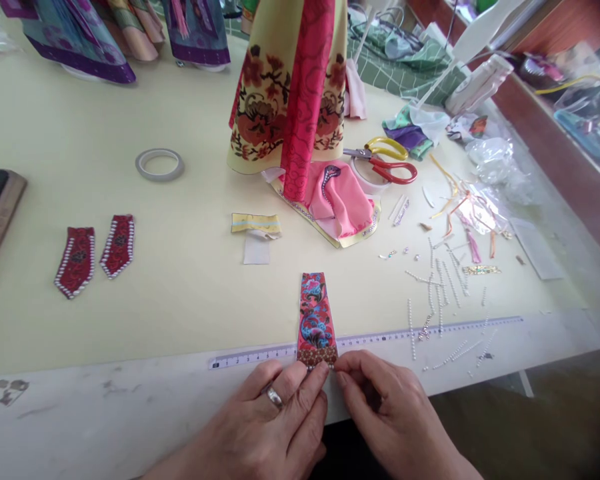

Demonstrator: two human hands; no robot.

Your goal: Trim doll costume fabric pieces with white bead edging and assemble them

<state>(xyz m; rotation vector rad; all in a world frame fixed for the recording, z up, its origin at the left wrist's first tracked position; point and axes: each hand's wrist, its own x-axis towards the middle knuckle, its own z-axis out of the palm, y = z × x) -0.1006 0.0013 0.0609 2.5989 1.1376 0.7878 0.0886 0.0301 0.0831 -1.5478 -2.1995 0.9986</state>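
A patterned fabric strip, red with blue and pink flowers and a brown lower band, lies across the ruler near the table's front edge. Small white beads run along its bottom edge. My left hand, a ring on one finger, is closed with its fingertips pressed on that beaded edge. At the strip's lower right corner, my right hand pinches the end of the bead string between thumb and forefinger. The fingers partly cover the string.
Several short bead strings lie to the right. Farther back are scissors and pink fabric under a standing yellow-and-red doll's skirt. Two red beaded tabs and a tape roll lie left.
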